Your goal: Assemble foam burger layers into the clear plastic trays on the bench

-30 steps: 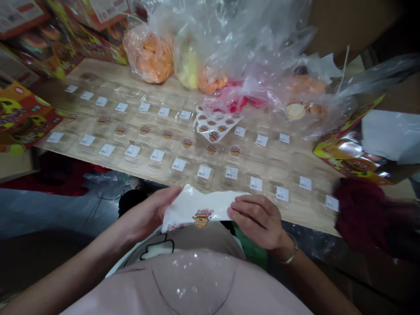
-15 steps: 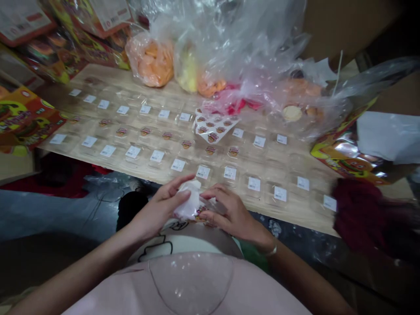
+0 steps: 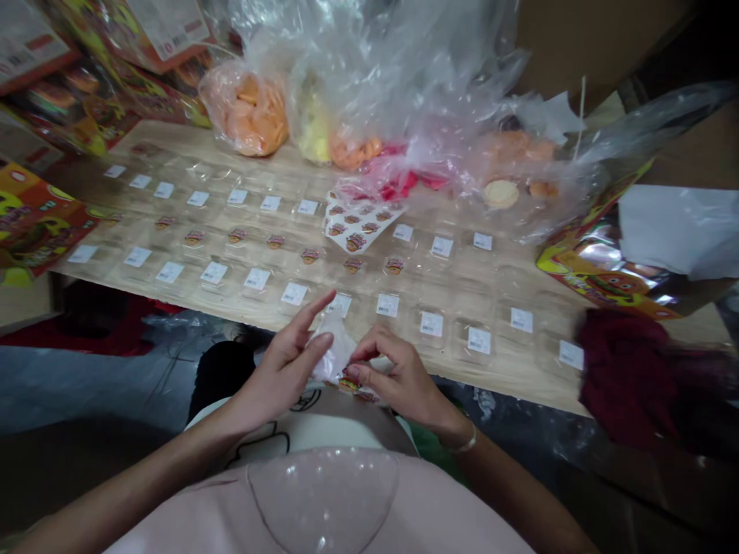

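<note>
My left hand [image 3: 282,362] holds a folded sheet of stickers [image 3: 333,350] between thumb and fingers, its index finger stretched out. White backing faces up, and printed burger stickers show along the near edge. My right hand [image 3: 407,381] is closed in a pinch at that edge, on a burger sticker [image 3: 349,383]. Whether the sticker is free of its backing I cannot tell. Beyond my hands, clear plastic boxes lie in rows on the wooden table [image 3: 231,312]. Many bear white barcode labels [image 3: 388,305], and some in the middle row bear burger stickers [image 3: 310,256].
Another burger sticker sheet [image 3: 355,223] lies on the boxes. Plastic bags of orange pieces [image 3: 254,115], yellow pieces [image 3: 315,131] and pink pieces [image 3: 404,181] line the back. Printed cartons [image 3: 35,215] stand left, an open carton [image 3: 617,277] right. Dark red cloth [image 3: 626,377] hangs at the right edge.
The right thumb and index finger have drawn together into a pinch at the sheet's edge. The left index finger has lifted and straightened. The whole view has shifted slightly.
</note>
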{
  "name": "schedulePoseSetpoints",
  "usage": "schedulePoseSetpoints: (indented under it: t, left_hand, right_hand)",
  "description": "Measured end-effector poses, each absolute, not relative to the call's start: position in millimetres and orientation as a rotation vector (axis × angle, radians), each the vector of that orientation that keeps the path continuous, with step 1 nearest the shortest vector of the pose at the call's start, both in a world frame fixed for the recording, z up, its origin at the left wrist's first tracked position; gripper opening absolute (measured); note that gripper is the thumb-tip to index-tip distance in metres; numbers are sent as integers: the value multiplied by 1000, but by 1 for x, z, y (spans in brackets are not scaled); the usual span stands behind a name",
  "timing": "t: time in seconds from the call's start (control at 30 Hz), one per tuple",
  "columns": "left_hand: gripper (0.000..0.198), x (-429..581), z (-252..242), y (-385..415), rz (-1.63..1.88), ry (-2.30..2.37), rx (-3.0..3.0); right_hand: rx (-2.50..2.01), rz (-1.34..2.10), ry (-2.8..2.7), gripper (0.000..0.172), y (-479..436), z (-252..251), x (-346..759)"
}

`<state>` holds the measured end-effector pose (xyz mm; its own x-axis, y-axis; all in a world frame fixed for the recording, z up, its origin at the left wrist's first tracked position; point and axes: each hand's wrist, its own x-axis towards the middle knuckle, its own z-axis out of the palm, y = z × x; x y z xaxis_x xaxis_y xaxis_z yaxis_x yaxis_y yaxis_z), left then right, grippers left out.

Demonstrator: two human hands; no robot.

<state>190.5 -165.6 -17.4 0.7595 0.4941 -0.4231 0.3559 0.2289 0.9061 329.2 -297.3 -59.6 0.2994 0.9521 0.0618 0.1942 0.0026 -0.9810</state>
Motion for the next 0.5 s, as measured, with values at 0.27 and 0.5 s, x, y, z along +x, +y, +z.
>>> schedulePoseSetpoints:
  t: [0.27,0.5]
  left_hand:
    - [48,212,-35,-166,-14,747,1904]
    - [35,248,-54,-159,-399,258,2424]
  right_hand:
    - [-1339,357,-1190,5,-322,-70,335]
    - [-1526,643,-690,21,-341,-79,430]
